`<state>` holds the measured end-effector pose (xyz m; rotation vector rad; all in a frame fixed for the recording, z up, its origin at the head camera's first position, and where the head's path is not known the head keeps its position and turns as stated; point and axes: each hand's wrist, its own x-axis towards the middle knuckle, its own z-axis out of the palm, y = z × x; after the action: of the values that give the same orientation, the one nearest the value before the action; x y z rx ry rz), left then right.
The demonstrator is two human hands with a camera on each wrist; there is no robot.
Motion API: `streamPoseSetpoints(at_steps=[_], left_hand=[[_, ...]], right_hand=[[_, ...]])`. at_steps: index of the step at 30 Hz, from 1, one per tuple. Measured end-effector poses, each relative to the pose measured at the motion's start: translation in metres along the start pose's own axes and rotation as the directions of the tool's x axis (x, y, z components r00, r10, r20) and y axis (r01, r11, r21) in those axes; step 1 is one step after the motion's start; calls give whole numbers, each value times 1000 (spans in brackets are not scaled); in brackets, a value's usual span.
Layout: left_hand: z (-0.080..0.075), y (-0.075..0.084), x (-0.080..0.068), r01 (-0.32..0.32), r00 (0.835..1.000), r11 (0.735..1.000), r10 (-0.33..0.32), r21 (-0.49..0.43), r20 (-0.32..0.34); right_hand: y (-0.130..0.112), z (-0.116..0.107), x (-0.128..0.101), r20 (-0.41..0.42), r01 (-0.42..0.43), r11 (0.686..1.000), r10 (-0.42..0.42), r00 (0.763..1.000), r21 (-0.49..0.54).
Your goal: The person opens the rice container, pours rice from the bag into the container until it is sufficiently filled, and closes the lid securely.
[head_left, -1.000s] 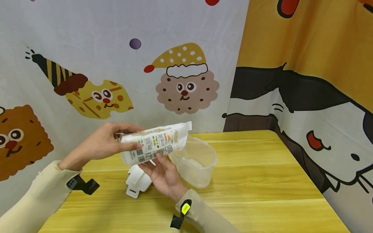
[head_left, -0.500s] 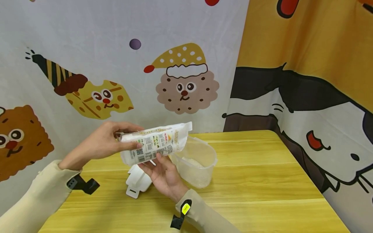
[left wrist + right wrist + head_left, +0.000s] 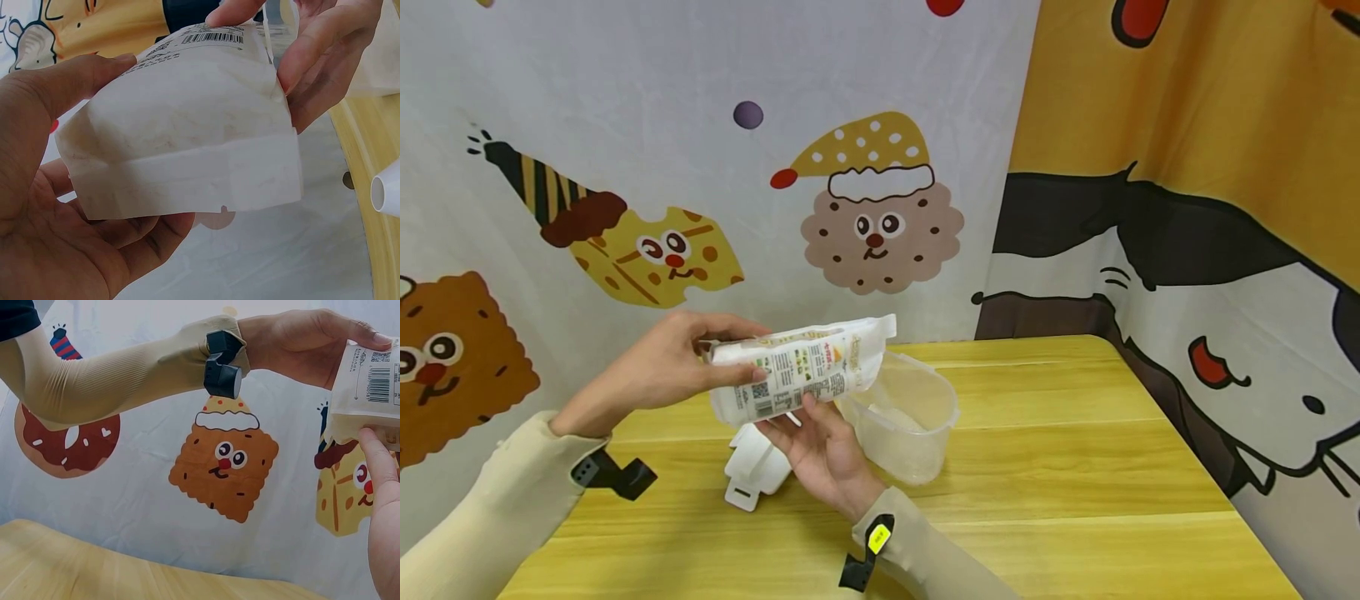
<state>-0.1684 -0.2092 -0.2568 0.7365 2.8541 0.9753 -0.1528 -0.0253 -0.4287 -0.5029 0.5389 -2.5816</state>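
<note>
Bag tipped over the tub, both my hands on it

Nothing has shifted in the last second: my left hand still curls round the sealed end of the bag, and my right hand pinches it from below, fingers on its printed face. The bag is crinkly white film, soft and half slack, its mouth just beyond my fingertips over the clear oval plastic tub, so the pour looks slow. A white lid lies on the wooden surface under my right hand.
</note>
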Motion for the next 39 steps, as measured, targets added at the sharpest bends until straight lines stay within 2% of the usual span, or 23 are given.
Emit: streamPoseSetpoints(at_steps=[15, 39], left_hand=[[-1, 2, 0, -18, 1000, 1000, 18, 6, 4], [-1, 3, 0, -10, 1000, 1000, 10, 8, 3]], right_hand=[[-1, 2, 0, 0, -7, 1000, 7, 1000, -4], [-1, 2, 0, 7, -7, 1000, 7, 1000, -11]])
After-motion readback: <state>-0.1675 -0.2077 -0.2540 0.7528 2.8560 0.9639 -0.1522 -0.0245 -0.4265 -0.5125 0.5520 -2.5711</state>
